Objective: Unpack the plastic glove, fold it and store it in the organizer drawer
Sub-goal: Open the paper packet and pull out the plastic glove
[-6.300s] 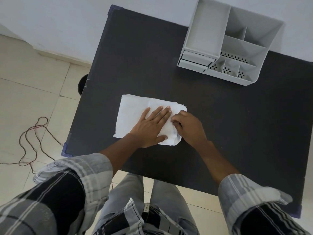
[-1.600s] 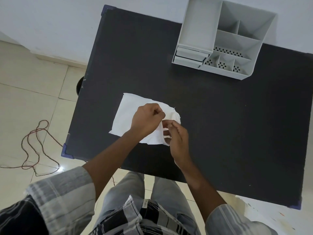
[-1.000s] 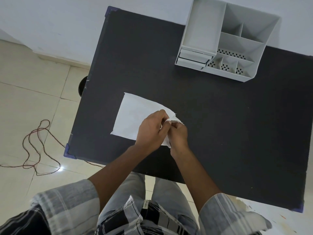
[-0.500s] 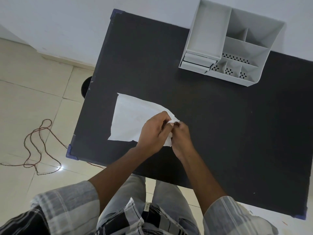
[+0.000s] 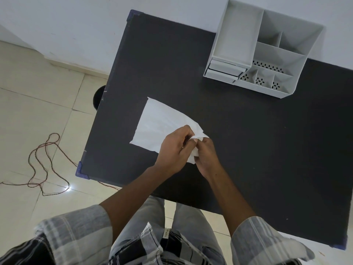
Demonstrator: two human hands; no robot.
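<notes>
A white, translucent plastic glove (image 5: 160,123) lies on the black table (image 5: 248,140), its left part flat and its right end lifted and crumpled. My left hand (image 5: 174,150) and my right hand (image 5: 205,152) meet over that right end, and both pinch the plastic between thumb and fingers. The glove's fingers are hidden under my hands. The grey organizer (image 5: 265,48) stands at the table's far right, its small drawer (image 5: 223,70) at the front left corner pushed in.
The organizer has several open compartments, some with perforated floors. A reddish cord (image 5: 45,161) lies on the tiled floor to the left. A dark round object (image 5: 99,98) sits under the table's left edge. A white wall runs behind the table.
Earlier my left hand pressed the glove flat. Since then both hands have picked up its right end and bunched it; over the last second the grip has barely shifted.
</notes>
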